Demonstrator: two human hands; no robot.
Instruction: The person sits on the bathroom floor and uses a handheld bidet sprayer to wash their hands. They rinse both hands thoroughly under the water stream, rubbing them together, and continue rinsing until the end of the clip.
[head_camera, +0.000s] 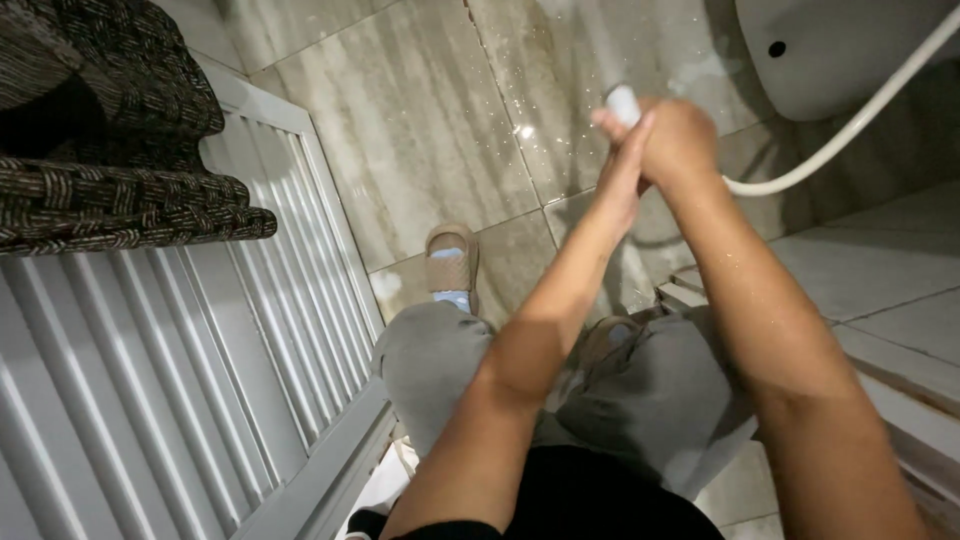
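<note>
Above the wet tiled floor (420, 130), both hands' fingers (622, 160) clasped around a white sprayer head (622, 100), tip angled up-left.

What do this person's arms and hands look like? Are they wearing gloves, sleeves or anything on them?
Both arms are bare up to the picture's lower edge: no sleeves show. The left hand and the right hand wear no gloves, and no watch, band or ring shows. Small water droplets speckle the right forearm. Lower down are grey trousers and a beige slipper over a light-blue sock.
</note>
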